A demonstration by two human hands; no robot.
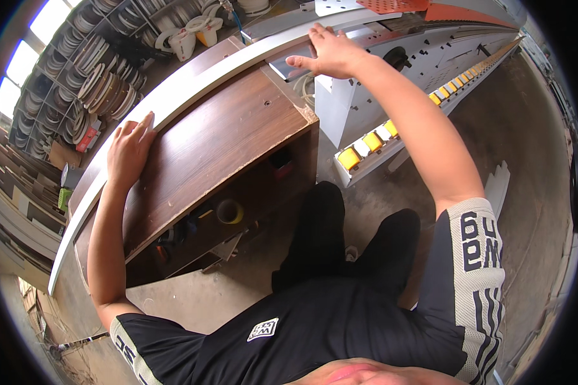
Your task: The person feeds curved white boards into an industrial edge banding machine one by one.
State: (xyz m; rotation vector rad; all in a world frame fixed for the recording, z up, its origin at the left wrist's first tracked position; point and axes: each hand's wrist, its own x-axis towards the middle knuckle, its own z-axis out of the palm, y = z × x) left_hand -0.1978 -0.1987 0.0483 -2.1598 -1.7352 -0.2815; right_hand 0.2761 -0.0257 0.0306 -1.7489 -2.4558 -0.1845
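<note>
A long, narrow white panel [202,86] lies across the far edge of a brown wood-grain cabinet top [218,135] and runs right onto a machine bed. My left hand [130,151] is on the panel's left part, fingers curled over it and the index finger along its near edge. At the panel's right part my right hand [334,54] rests with the thumb spread wide and the fingertips touching it, beside a shiny metal plate [293,66]. The panel's underside is hidden.
A grey edge-banding machine [372,90] stands at the right, with a rail of yellow and white roller blocks [350,158] along its near side. Racks of edge-band rolls [99,77] fill the far left. Below the top, a shelf holds a tape roll [229,211].
</note>
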